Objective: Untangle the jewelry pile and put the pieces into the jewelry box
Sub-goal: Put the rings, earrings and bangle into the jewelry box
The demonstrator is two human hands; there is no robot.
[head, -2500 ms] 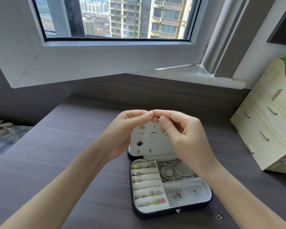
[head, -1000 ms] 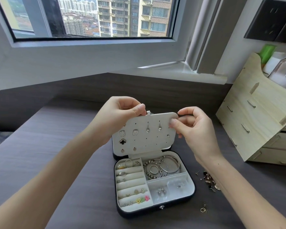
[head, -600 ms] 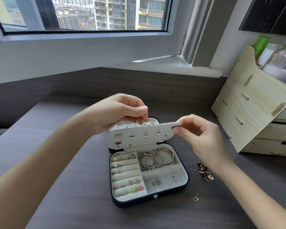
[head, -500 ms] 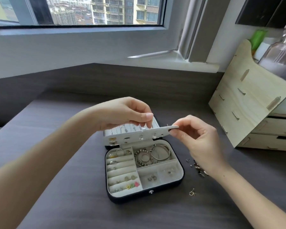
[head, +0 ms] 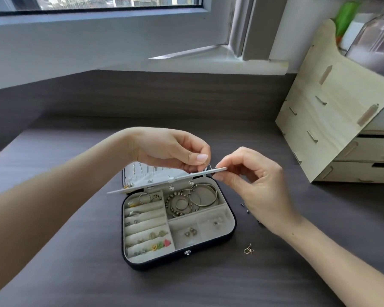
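Head view, the only one. Centre of the frame: box [head: 155, 265], open on the table [head: 75, 273], with the white panel [head: 160, 182] lifted almost level over its far half. Upper centre: left hand [head: 171, 149], fingers curled, pinching a tiny stud [head: 205, 162] with a gold tip just above the right end of the panel. Right of centre: right hand [head: 257, 187], thumb and forefinger closed on the right edge of the panel, other fingers loosely bent.

Looks like the step of fixing one stud into the panel. Calls next for a steady panel and a fine aim: bringing the post to a hole, or a back piece onto a post, without dropping it into the box. Cannot tell which of the two.

Inside the box: bangles [head: 205, 194] in the upper right compartment, rings [head: 133, 212] in the rolls at left. Not finished, judging from the pieces outside: one earring [head: 248, 251] on the table to the lower right of the box, some small bits [head: 247, 211] just beside the right hand.

Hard to see: the rest of the pile, probably behind the right hand. Also the far part of the box, covered by the panel and the left hand, and the holes of the panel, seen edge-on. Right edge of the frame: wooden drawers [head: 333, 111], cut off, and above them a bottle [head: 377, 36], blurred.
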